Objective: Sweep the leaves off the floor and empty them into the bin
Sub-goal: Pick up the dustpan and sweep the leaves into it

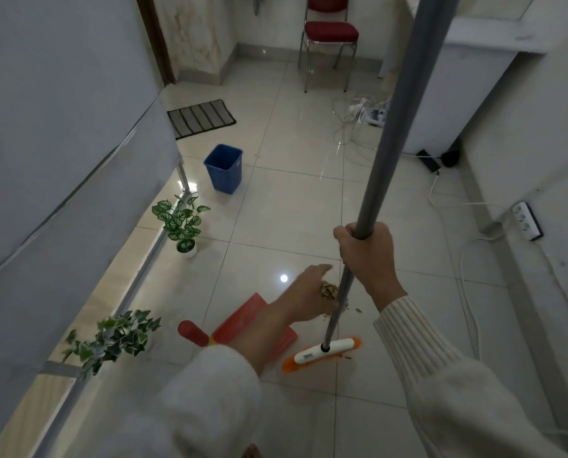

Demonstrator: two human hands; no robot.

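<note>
Right hand [367,256] gripping broom handle [385,143], left hand [305,292] fingers straight over dry leaves [328,289], red dustpan [243,315] just beside, blue bin [224,170] well apart beyond potted plant [182,223], power strip [527,221] by right wall.

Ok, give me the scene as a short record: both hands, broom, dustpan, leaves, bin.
right hand: grips the grey metal broom pole
broom head: orange bristles, white cap, down on the tiled floor
red plastic dustpan: flat on the floor, partly hidden by the left arm
dry brown leaves: small pile by the pole, not in the dustpan
blue plastic bin: upright, farther off, apart from the dustpan
left hand: fingers straight, holding nothing, stretched over the dustpan toward the leaves
</note>
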